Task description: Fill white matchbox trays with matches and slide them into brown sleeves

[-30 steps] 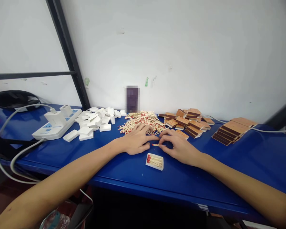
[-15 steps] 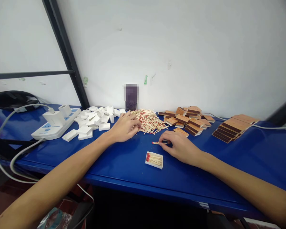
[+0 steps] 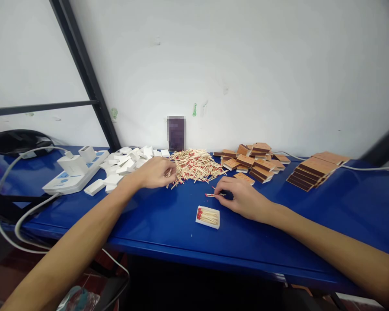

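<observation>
My left hand (image 3: 158,172) is at the left edge of a heap of red-tipped matches (image 3: 197,166), its fingers pinched together on matches that are mostly hidden. Low over the blue table, my right hand (image 3: 238,196) pinches a few matches (image 3: 210,195) between thumb and fingers, red heads pointing left. Just in front of that hand lies a white matchbox tray (image 3: 208,223), partly filled with matches whose heads face left.
White empty trays (image 3: 128,162) are piled on the left, beside a power strip (image 3: 74,172) with chargers and cables. Brown matchbox sleeves (image 3: 261,162) lie in a loose heap, with stacked matchboxes (image 3: 314,170) farther right. A dark upright object (image 3: 176,136) leans on the wall.
My left hand has drawn back leftward from over the match heap, its fingers closing. My right hand stays near the tray, and its matches now show slightly spread.
</observation>
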Demonstrator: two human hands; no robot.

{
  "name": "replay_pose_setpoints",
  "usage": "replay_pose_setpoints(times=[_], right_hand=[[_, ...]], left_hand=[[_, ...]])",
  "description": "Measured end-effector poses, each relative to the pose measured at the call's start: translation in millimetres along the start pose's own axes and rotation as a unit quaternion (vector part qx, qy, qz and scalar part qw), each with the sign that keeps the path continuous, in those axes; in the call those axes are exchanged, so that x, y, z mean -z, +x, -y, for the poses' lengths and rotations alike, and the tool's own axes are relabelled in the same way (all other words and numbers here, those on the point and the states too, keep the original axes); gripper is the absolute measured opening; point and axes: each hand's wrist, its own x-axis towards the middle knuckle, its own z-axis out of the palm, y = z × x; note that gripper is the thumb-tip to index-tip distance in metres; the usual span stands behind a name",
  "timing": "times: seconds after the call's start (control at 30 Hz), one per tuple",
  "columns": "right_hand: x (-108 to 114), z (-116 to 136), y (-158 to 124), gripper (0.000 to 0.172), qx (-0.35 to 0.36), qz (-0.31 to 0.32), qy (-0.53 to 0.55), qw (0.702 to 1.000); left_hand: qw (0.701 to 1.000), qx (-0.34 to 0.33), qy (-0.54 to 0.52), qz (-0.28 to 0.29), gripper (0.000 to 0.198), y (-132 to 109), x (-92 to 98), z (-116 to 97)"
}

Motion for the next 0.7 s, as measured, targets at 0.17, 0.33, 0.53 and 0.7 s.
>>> replay_pose_setpoints(times=[0.17, 0.33, 0.53, 0.7], right_hand=[[-3.2, -0.8, 0.8, 0.011, 0.025, -0.021, 0.037, 0.999], [-1.9, 3.1, 1.8, 0.014, 0.038, -0.024, 0.061, 0.997], [-1.6, 0.3, 2.2, 0.014, 0.018, -0.038, 0.029, 0.999], [-2.0, -2.1, 1.7, 0.016, -0.013, -0.025, 0.009, 1.000]], left_hand=[[0.998, 0.026, 0.002, 0.056, 0.033, -3.5, 2.4, -1.7], [0.996, 0.006, -0.024, 0.081, 0.016, -2.8, -2.3, -6.4], [0.995, -0.003, -0.050, 0.086, 0.010, -2.7, 0.4, -9.5], [0.995, -0.017, -0.056, 0.085, 0.009, -2.5, -2.9, -8.7]])
